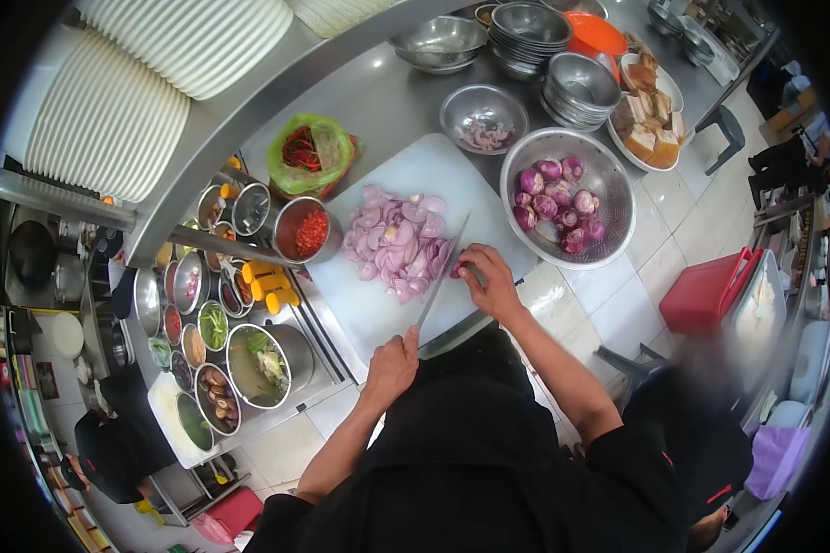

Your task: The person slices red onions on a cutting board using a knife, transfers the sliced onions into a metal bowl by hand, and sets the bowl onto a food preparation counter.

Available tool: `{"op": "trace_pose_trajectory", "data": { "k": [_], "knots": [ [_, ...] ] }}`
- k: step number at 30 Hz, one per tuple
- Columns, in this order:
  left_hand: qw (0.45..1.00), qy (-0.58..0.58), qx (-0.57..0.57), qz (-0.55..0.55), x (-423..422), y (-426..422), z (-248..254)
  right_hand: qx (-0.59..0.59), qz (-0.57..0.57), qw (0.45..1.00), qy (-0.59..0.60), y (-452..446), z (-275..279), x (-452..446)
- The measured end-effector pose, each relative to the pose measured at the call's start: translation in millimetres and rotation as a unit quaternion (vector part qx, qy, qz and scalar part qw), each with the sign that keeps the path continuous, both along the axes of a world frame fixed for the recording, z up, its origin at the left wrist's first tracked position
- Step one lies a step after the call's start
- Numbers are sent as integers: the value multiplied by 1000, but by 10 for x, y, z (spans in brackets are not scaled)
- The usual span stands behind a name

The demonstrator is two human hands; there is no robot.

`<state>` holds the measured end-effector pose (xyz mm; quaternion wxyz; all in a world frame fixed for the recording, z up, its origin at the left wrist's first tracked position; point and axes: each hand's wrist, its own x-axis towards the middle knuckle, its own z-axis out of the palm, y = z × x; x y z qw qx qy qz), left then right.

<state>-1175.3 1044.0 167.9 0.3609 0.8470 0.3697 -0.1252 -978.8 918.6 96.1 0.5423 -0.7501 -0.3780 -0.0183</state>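
Observation:
My left hand (392, 370) is wrapped round the handle of a knife (442, 274), whose blade points away from me over the white cutting board (360, 323). My right hand (491, 284) pinches a small red onion (457, 268) on the board, just right of the blade. Left of the knife lies a loose heap of sliced onion (398, 241). A perforated metal colander (618, 207) with several peeled red onions (563, 195) stands beyond my right hand. Behind the board, a steel bowl (456, 97) contains some onion slices (486, 136).
Chopped red chili fills a metal pot (309, 232) at the board's left, near a green bag (295, 129) of chilies. Ingredient containers (214, 324) crowd the left. Stacked plates (111, 120) sit on a shelf. Co-workers (115, 442) stand left and right.

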Motion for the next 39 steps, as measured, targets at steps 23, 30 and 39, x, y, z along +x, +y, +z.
{"op": "trace_pose_trajectory", "data": {
  "k": [23,30,39],
  "knots": [
    [999,18,22,-23,-134,-41,-76,-1,5,1000,3,14,14,23],
    [1000,13,-1,1,-79,-111,281,19,-8,1000,8,3,-52,-9],
    [997,22,52,-52,-336,-128,-38,13,-1,1000,28,-12,-33,-9]
  ]
}}
